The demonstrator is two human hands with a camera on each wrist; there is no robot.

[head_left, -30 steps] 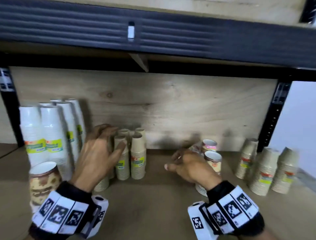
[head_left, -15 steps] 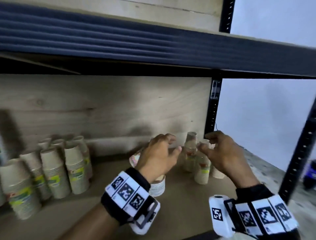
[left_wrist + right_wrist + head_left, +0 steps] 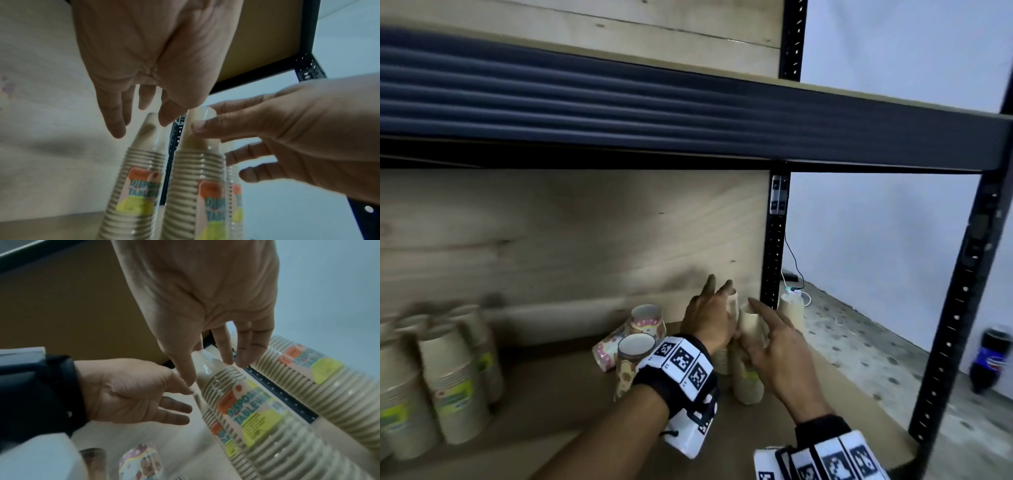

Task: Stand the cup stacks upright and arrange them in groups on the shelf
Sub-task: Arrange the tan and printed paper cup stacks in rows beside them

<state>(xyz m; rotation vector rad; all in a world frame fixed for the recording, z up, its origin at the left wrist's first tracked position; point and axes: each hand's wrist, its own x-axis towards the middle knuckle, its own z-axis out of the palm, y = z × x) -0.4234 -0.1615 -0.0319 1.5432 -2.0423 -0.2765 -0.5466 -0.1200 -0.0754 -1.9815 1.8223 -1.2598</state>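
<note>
We are reaching both hands to the tan stacks [image 3: 748, 363] standing at the far right of the shelf [image 3: 558, 394]. Our left hand [image 3: 710, 318] and right hand [image 3: 779, 346] are loose, fingers just touching the tops, grasping nothing. A hard bump could be knocking them over

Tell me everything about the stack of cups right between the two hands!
The cup stack is many tan ribbed paper cups nested upside down, wrapped in clear shiny plastic, with an orange, teal and yellow label reading something like "Disposable Tableware". It stands roughly upright on the wooden shelf at its right end, close beside two similar stacks. The right hand has its thumb and fingers at the top cup; the left hand is open, just left of it.
</note>
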